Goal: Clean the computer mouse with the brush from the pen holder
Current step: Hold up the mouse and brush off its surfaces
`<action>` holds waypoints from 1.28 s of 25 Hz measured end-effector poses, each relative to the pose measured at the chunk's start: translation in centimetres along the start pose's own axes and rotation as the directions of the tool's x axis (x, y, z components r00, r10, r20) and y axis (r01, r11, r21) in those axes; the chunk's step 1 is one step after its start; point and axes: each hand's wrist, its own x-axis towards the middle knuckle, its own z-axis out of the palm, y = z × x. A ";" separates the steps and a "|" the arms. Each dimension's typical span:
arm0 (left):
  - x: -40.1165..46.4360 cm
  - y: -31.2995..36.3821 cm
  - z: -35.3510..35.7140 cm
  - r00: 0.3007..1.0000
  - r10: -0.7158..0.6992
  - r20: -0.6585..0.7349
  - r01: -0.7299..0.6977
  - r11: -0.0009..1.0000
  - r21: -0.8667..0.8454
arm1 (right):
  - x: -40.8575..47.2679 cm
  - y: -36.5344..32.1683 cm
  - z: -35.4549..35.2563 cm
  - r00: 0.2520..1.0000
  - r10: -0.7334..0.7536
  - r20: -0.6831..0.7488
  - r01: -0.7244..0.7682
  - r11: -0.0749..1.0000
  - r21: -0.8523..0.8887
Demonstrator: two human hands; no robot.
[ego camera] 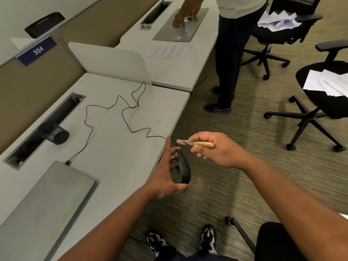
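Off the desk's (116, 140) edge, the left hand (165, 178) grips the wired mouse (182, 169) on edge, its long axis running away from the person. Just up-right, the right hand (212, 149) pinches the brush (195, 143), bristles pointing left, apart from the mouse.

The computer mouse (182, 169) has a glossy black plastic shell that catches a pale sheen along its curve. The brush (195, 143) has a light, matt wooden handle and pale bristles. The pen holder (54, 133) is black wire mesh, apparently metal. The desk (113, 144) top is a smooth, matt light-grey laminate. The closed laptop (47, 202) has a brushed silver lid that looks like metal, with a dull finish. The mouse cable (124, 117) is thin, black and rubbery-looking. The floor (216, 194) is rough, ribbed carpet in grey-brown. White paper sheets (327, 82) lie on a black fabric office chair (320, 87).
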 end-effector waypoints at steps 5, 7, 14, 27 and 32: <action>-0.1 0.2 0.2 1.000 -0.005 -0.001 0.005 1.000 0.007 | -0.1 -0.4 0.3 0.993 -0.001 0.118 0.020 0.987 -0.162; -0.1 0.0 0.3 1.000 -0.005 -0.020 0.006 1.000 0.019 | -0.3 -1.0 0.0 0.983 0.028 0.184 0.006 0.983 -0.182; -0.4 -0.7 0.0 0.997 0.014 -0.076 -0.011 0.999 0.039 | -1.2 -1.6 -0.8 0.923 0.081 0.377 -0.036 0.992 -0.124; -0.4 -1.2 -0.1 0.998 0.026 -0.064 -0.026 1.000 0.005 | -1.9 -1.0 1.7 0.944 0.007 0.331 0.013 0.998 -0.059; -0.3 -0.5 0.0 0.997 0.027 -0.076 -0.026 0.999 0.020 | -2.2 -1.9 0.8 0.924 0.085 0.374 0.010 0.969 -0.246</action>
